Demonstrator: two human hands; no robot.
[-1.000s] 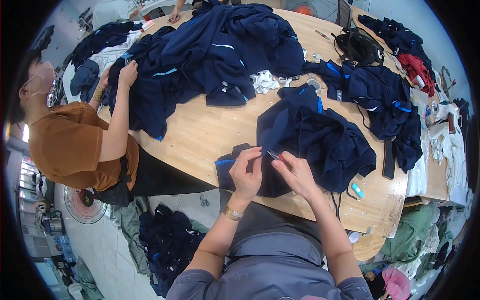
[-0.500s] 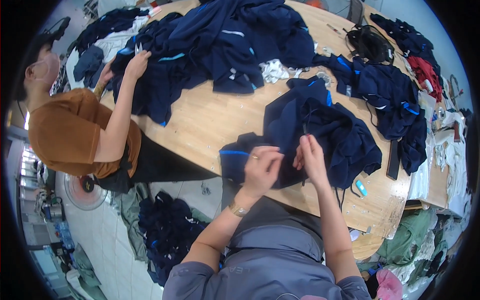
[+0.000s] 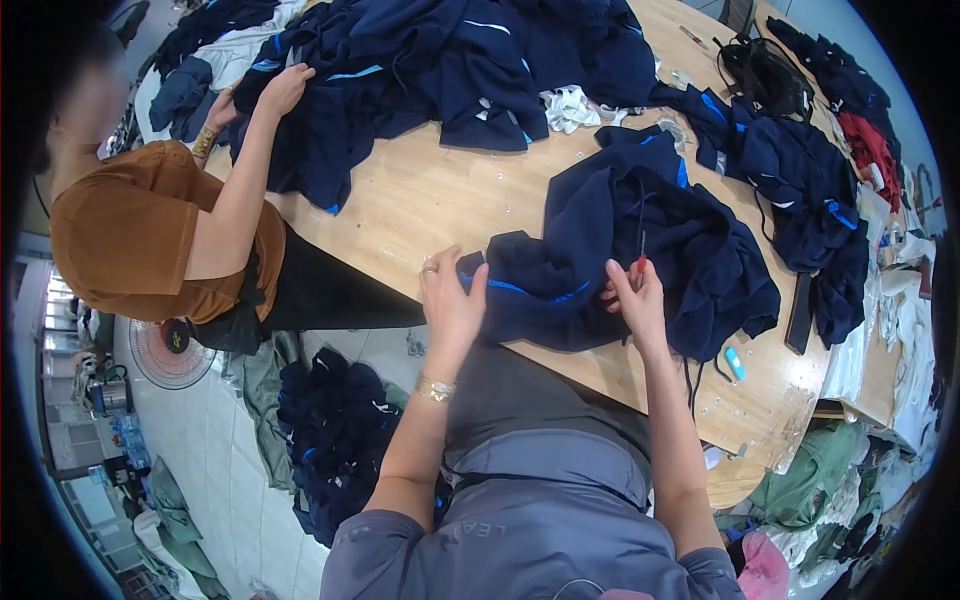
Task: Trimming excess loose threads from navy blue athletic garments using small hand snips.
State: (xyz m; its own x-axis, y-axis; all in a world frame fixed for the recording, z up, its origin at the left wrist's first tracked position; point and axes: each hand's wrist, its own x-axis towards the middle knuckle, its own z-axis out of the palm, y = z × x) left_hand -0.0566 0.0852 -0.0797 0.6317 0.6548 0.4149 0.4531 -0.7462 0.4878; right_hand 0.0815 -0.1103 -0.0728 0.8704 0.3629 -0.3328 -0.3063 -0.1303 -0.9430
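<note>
Directly ahead: a navy garment [image 3: 640,250] with thin light-blue stripes lies heaped on the wooden bench [image 3: 420,200], its near fold at the bench edge closest to the wearer of the camera.
Left hand: the left hand [image 3: 452,298] lies flat, fingers together and pointing away, pressing down the garment's left end just beside the bench edge.
Right hand: the right hand [image 3: 632,296] is closed in a pinch on a small red-handled tool [image 3: 640,250], apparently thread snips or a seam picker; I cannot tell which.
Tool axis: the thin dark tip points up and away from the body, over the middle of the cloth.
Key relation: the fold stretches left to right between the two hands, its long axis roughly along the bench edge; the right hand is nearer the bulk of the garment, the left hand anchors the loose end.
Nearby: a small light-blue marker or chalk stick [image 3: 735,362] lies on the bench to the right, apart from both hands.
Other person: a co-worker in a rust-brown top [image 3: 140,235] stands at the left, their hand [image 3: 285,88] on a large pile of navy clothes [image 3: 450,55] at the far side, well apart.
</note>
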